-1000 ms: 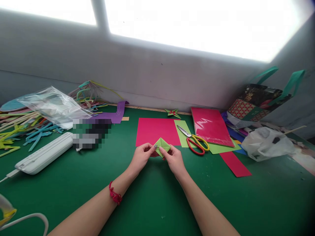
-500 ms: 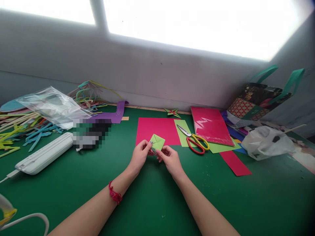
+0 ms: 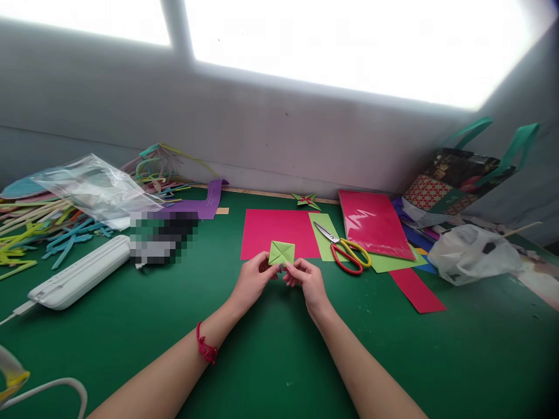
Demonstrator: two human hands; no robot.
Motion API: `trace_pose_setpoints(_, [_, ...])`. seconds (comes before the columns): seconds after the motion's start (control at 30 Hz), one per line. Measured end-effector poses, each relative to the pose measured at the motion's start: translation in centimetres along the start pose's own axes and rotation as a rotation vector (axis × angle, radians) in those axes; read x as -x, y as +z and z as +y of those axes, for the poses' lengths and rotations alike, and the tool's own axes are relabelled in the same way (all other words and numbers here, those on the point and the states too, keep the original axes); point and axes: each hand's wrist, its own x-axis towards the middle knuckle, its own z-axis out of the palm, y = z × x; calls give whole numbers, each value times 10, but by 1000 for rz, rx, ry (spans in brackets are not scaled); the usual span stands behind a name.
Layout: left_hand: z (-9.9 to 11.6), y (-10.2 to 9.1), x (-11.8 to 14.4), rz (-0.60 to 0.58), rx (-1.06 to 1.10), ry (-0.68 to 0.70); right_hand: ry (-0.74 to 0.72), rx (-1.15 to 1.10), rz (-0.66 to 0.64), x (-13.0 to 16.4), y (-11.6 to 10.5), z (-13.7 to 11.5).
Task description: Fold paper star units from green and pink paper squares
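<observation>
A small light-green folded paper square (image 3: 282, 252) with diagonal crease lines is held up at the middle of the view. My left hand (image 3: 255, 280) pinches its lower edge with thumb and fingers. On the same edge, further right, my right hand (image 3: 308, 283) grips the paper too, and the thumbs nearly meet. Behind the square lies a red paper sheet (image 3: 271, 224), partly covered by it. Scissors (image 3: 345, 247) with one red and one yellow handle lie right of my hands, across a light-green paper strip (image 3: 323, 235).
A green and red folded paper star (image 3: 306, 200) sits near the wall. At right are a wrapped red paper pack (image 3: 375, 224), a red strip (image 3: 418, 290), a plastic bag (image 3: 471, 253) and a patterned bag (image 3: 449, 180). A white case (image 3: 82, 272) and pipe cleaners (image 3: 70, 235) lie left.
The folded green square has turned from a tilted diamond to nearly level and moved slightly right. My left hand has shifted its grip along the lower edge, closer to my right hand.
</observation>
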Motion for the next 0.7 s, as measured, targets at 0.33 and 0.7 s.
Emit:
trace_pose_setpoints(0.33, [2,-1,-2,-12,131,-140,-45,84,-21,4,8,1])
trace_pose_setpoints(0.7, [3,-1,-2,-146,255,-227,-133,232,-78,4,5,-4])
